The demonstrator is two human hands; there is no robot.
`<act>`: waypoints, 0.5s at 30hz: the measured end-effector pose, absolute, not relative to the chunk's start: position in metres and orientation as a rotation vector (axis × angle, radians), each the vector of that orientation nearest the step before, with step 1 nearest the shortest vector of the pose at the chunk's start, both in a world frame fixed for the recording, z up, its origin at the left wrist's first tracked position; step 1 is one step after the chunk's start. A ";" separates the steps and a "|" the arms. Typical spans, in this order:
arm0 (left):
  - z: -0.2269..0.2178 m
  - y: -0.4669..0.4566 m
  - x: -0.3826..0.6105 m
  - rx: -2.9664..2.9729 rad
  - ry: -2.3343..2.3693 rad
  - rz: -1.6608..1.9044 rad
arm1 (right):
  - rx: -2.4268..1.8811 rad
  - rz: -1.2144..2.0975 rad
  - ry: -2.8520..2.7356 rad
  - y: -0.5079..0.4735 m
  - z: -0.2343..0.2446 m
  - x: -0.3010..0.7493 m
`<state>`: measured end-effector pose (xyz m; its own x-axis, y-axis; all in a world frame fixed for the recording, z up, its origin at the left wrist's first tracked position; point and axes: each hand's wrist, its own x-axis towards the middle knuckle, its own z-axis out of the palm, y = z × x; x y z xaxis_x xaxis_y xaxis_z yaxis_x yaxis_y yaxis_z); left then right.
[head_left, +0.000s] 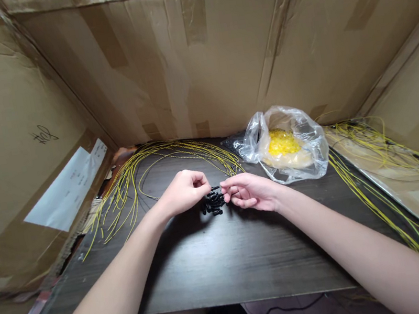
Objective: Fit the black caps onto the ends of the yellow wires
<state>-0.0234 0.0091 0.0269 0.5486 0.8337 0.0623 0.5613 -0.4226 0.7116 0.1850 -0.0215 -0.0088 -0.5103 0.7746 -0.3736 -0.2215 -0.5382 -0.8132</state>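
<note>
Over the middle of the dark table, my left hand (189, 191) is closed in a pinch on one end of a thin black tube-like piece (215, 188). My right hand (253, 192) comes from the other side, its thumb and index fingertip at the far end of that piece, its other fingers loosely curled. Just below the fingertips is a cluster of small black tube-like pieces (214, 204); whether it rests on the table or hangs from a hand I cannot tell. Behind my hands, a bundle of yellow wires (160, 146) arcs leftward, its right ends near my right hand.
A clear plastic bag (316, 153) with small yellow parts (283, 141) stands at the back right, beside a bag of black parts (234, 145). More yellow wires (372, 205) run along the right edge. Cardboard walls (187, 65) enclose the back and sides of the table (227, 265).
</note>
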 end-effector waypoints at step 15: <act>0.028 0.011 -0.026 2.048 1.081 0.575 | -0.986 1.897 -1.149 -0.023 -0.004 0.188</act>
